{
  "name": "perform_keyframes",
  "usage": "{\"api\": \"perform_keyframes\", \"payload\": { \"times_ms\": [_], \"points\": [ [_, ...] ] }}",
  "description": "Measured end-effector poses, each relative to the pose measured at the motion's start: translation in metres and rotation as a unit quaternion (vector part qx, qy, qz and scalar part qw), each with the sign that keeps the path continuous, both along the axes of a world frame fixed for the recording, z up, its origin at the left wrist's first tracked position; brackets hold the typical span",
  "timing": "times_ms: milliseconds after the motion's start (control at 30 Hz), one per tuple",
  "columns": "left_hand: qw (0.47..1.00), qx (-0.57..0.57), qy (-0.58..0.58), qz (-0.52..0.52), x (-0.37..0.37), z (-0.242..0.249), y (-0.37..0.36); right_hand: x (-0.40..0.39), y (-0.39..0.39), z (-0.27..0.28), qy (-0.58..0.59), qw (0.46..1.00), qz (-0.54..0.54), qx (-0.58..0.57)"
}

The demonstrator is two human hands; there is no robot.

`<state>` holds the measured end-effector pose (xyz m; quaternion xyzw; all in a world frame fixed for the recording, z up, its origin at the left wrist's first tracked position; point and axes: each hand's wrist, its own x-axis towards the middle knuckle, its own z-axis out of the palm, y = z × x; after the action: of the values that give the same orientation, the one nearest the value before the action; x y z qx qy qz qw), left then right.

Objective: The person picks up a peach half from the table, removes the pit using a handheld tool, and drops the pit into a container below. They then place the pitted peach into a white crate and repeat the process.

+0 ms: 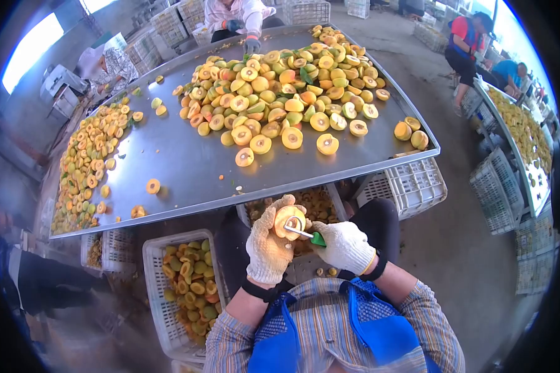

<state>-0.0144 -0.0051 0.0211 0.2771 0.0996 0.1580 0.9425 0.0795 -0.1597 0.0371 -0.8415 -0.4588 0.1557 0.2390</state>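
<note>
My left hand [269,245], in a stained white knitted glove, is closed around a yellow peach half [289,222] with its cut face toward me. My right hand [344,247], also gloved, grips the green handle of a pitting tool [318,239]. The tool's thin metal shaft reaches to the cut face of the half, and its tip is at the centre of the flesh. Both hands are above my lap, just off the near edge of the metal table [196,165]. A large pile of cut peach halves [274,93] lies on the table.
More halves [84,168] line the table's left side. A white crate of peach halves [193,286] stands left of my legs; another crate [320,205] sits under the table edge. A gloved person [239,18] works across the table. Crates [410,186] stand at right.
</note>
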Motion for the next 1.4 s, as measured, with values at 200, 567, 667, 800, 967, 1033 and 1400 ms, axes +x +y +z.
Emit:
{"api": "perform_keyframes", "payload": {
  "times_ms": [200, 567, 667, 800, 967, 1033, 1400],
  "points": [
    [0.993, 0.003, 0.095, 0.075, 0.008, -0.004, -0.019, 0.001, -0.003, -0.037, 0.032, 0.999, 0.009, 0.032],
    [0.991, 0.012, 0.099, 0.092, 0.011, -0.012, -0.019, 0.009, 0.002, -0.036, -0.025, 0.998, -0.004, 0.05],
    [0.992, -0.008, 0.09, 0.087, 0.013, -0.009, -0.022, 0.008, 0.001, -0.034, -0.033, 0.999, -0.011, 0.032],
    [0.991, -0.003, 0.096, 0.091, 0.013, -0.011, -0.024, 0.007, 0.0, -0.031, -0.023, 1.0, 0.004, -0.007],
    [0.989, 0.007, 0.12, 0.088, 0.009, -0.002, -0.025, 0.008, -0.004, -0.044, -0.021, 0.999, 0.034, 0.031],
    [0.988, 0.015, 0.127, 0.087, 0.007, 0.0, -0.024, 0.006, -0.004, -0.039, -0.036, 0.998, 0.05, 0.008],
    [0.974, 0.134, 0.161, 0.082, 0.011, 0.017, -0.015, 0.001, 0.002, -0.028, 0.051, 0.994, 0.084, -0.045]
  ]
}}
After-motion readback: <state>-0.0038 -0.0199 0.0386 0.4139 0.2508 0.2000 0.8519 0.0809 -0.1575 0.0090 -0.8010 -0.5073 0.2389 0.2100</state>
